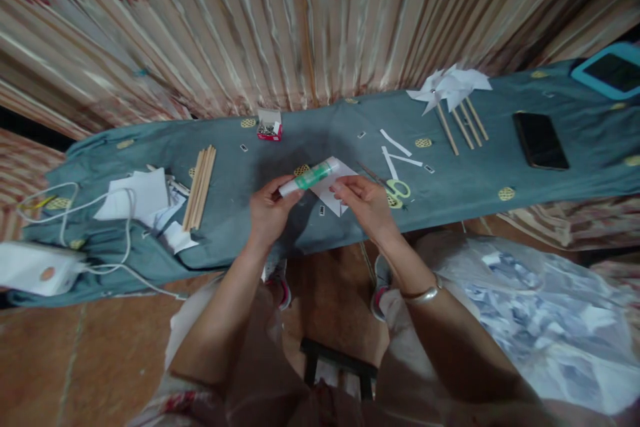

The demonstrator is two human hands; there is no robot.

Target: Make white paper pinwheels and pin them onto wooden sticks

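Observation:
A white and green glue stick (314,176) is gripped in my left hand (270,207), whose fingers are wrapped round its lower end. The tube slants up to the right, over a folded piece of white paper (330,199). My right hand (364,203) pinches that paper by its right side, with the thumb and fingertips together. Just right of this hand lie scissors (397,192) with yellow-green handles. Narrow white paper strips (389,163) rest beyond them on the dark green cloth.
On the left are wooden sticks (199,188), white paper sheets (143,193) and a white power strip (37,268) with a cable. A small red box (270,125) stands behind. Paper pinwheels (453,88), a phone (541,140) and a plastic bag of scraps (540,313) are to the right.

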